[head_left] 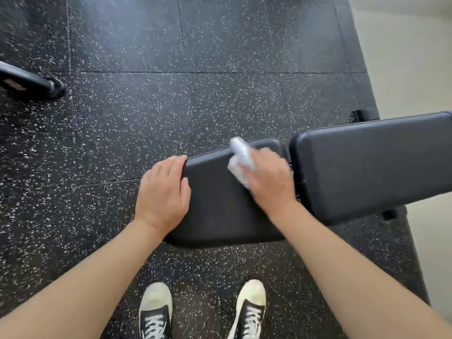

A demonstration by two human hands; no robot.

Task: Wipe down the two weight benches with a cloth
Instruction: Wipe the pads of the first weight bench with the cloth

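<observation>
A black padded weight bench lies across the middle of the head view, with a seat pad (220, 206) in front of me and a longer back pad (371, 165) running off to the right. My left hand (162, 194) rests on the seat pad's left end, its fingers over the far edge. My right hand (270, 179) grips a crumpled white cloth (241, 157) against the far right part of the seat pad, close to the gap between the pads. The cloth is blurred.
The floor is black speckled rubber tiles (195, 94). Part of another black piece of equipment (29, 81) shows at the left edge. A pale floor (415, 57) starts at the right. My two shoes (203, 311) stand just below the bench.
</observation>
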